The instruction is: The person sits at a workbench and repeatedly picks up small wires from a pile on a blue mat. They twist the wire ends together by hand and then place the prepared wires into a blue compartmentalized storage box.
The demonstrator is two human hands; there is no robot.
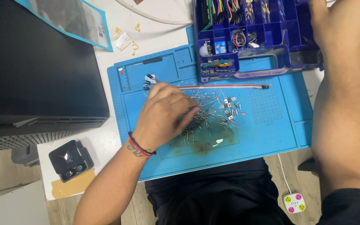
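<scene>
My left hand [163, 112] rests palm down on a blue work mat [267, 133], fingers curled over a scattered pile of small wire-legged electronic parts [215, 110]. Whether its fingertips pinch any part is hidden. A long red and white jumper wire [226, 86] lies across the mat just beyond the pile. My right hand [338, 23] reaches up at the far right onto a blue compartment box [251, 73] full of wires and small parts, its fingers cut off by the frame's top edge.
A black cabinet [34, 62] fills the left. A small black open case [69, 160] stands on the white table's near-left corner. A clear plastic bag [69, 18] lies at the top left. A white power strip [294, 203] lies on the floor.
</scene>
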